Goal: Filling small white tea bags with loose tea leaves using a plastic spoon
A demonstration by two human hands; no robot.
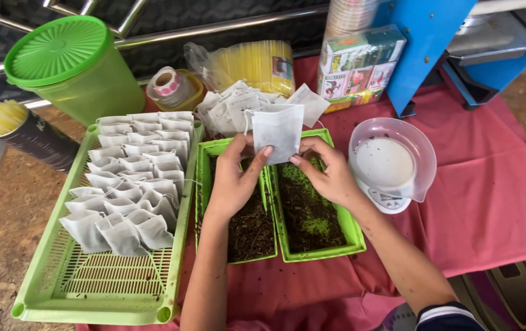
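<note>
Both hands hold one white fabric drawstring pouch (278, 130) upright by its lower edge. My left hand (233, 179) pinches its bottom left corner, my right hand (330, 171) its bottom right. Below the hands stand two green trays side by side, the left tray (203, 178) and the right tray (353, 236), both filled with dark loose tea leaves. A pile of empty white pouches (229, 110) lies just behind them.
A slotted green basket (97, 288) at the left carries several filled white pouches. A clear measuring bowl (391, 160) sits on a small scale at the right. Behind are a green lidded jar (72, 64), a tape roll (168, 86), yellow straws (257, 64), small boxes (361, 61) and a blue machine (428, 43).
</note>
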